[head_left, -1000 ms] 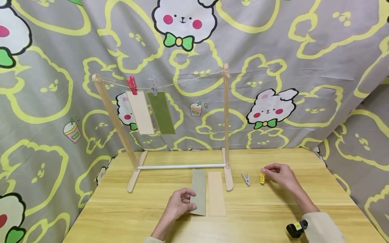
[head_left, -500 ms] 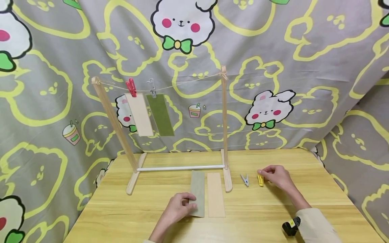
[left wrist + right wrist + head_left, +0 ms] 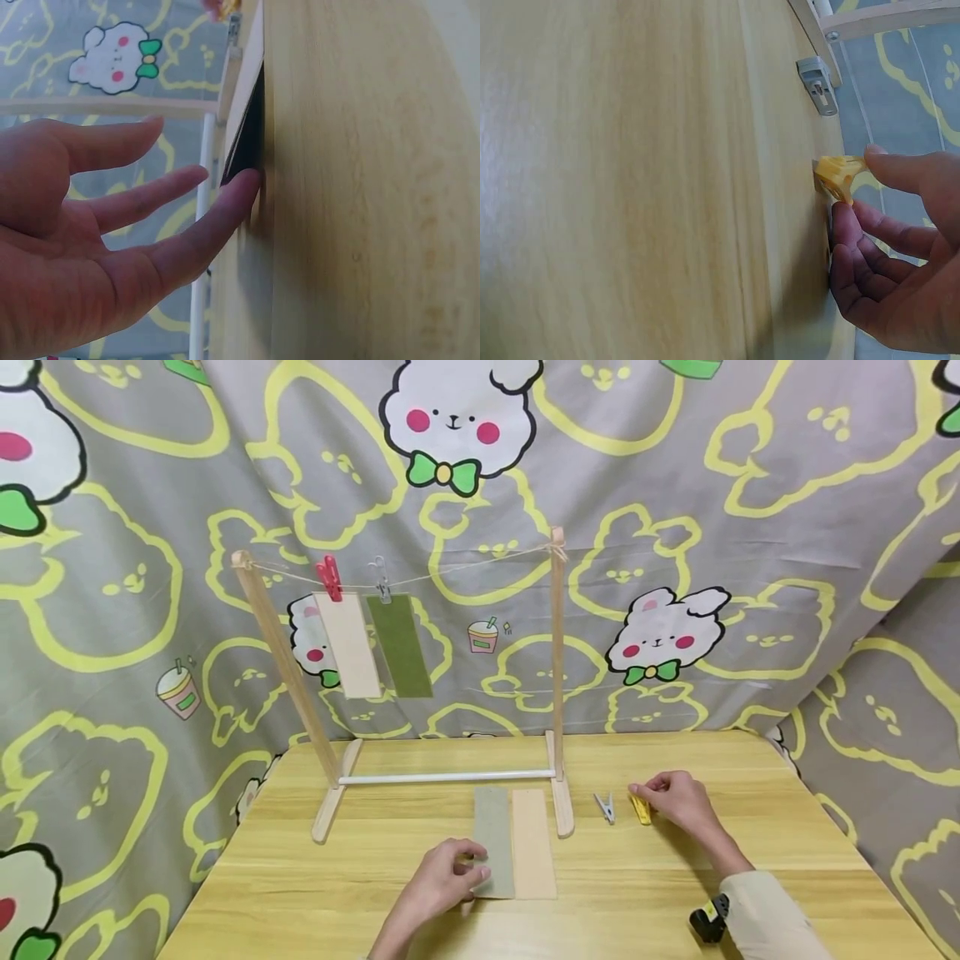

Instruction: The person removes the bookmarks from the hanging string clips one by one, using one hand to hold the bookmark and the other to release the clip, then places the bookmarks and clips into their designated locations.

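Observation:
My left hand (image 3: 442,877) is at the lower left edge of a grey-green strip (image 3: 493,835) lying on the table. In the left wrist view its fingers spread loosely, and one fingertip (image 3: 244,184) meets the strip's edge at the tabletop. Alongside lies a peach strip (image 3: 534,843), edge to edge with the grey-green one. My right hand (image 3: 681,800) pinches a yellow clothespin (image 3: 838,174) between thumb and forefinger, close over the table. Left of it rests a grey clothespin (image 3: 604,808).
A wooden rack (image 3: 558,677) with a white crossbar (image 3: 450,777) stands behind the strips. From its string (image 3: 480,562) hang a cream strip (image 3: 351,647) under a red clothespin (image 3: 329,578) and a green strip (image 3: 401,647) under a clear clothespin (image 3: 381,581). Patterned cloth (image 3: 772,635) backs the table.
The grey-green strip's near end has swung right against the peach strip. My right hand has shifted slightly left, and the yellow clothespin in it has tilted.

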The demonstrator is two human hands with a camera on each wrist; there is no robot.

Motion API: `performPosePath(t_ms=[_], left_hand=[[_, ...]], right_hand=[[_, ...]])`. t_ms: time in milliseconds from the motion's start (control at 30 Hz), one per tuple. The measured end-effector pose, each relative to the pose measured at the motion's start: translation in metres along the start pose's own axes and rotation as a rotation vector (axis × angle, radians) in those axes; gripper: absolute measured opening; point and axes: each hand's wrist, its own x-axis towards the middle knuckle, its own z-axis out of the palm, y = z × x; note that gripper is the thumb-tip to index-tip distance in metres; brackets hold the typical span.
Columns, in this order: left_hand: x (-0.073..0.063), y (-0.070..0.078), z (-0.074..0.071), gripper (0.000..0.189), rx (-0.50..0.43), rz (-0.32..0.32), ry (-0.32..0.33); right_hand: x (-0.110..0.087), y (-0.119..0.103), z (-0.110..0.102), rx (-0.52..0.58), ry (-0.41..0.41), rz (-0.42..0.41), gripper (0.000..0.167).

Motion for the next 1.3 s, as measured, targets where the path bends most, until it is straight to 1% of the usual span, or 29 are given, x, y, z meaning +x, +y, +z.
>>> performPosePath(t_ms=[133,433,533,633,800,933,1033,1200,1300], left_hand=[[-0.001,0.000,-0.001,0.031,0.026,0.011,0.004],[-0.002,0.004,-0.004,0.036,0.047,-0.001,0.008],[-0.002,0.004,-0.005,0.037,0.037,-0.003,0.005],[-0.001,0.004,-0.006,0.036,0.046,0.006,0.004],[0.001,0.003,-0.008,0.034,0.076,0.045,0.007],[0.002,0.002,-0.009,0.033,0.046,0.071,-0.004],[0.003,0.002,-0.011,0.034,0.041,0.101,-0.001],[0.004,0.004,-0.016,0.032,0.062,0.150,0.043],[0.005,0.006,-0.020,0.028,0.062,0.167,0.072]], right_hand=[[0.000,0.000,0.001,-0.013,0.015,-0.006,0.038],[0.001,-0.003,0.002,-0.034,0.025,-0.020,0.041],[-0.001,-0.005,0.001,-0.030,0.021,-0.016,0.043],[-0.002,-0.005,-0.001,-0.008,0.012,-0.013,0.044],[-0.005,0.001,-0.004,0.012,0.011,-0.020,0.048],[-0.009,0.003,-0.007,0.003,0.034,-0.036,0.055],[-0.012,0.003,-0.009,0.017,0.047,-0.038,0.056],[-0.016,0.001,-0.009,0.076,0.096,-0.035,0.054],[-0.017,-0.003,-0.009,0.100,0.126,-0.056,0.051]])
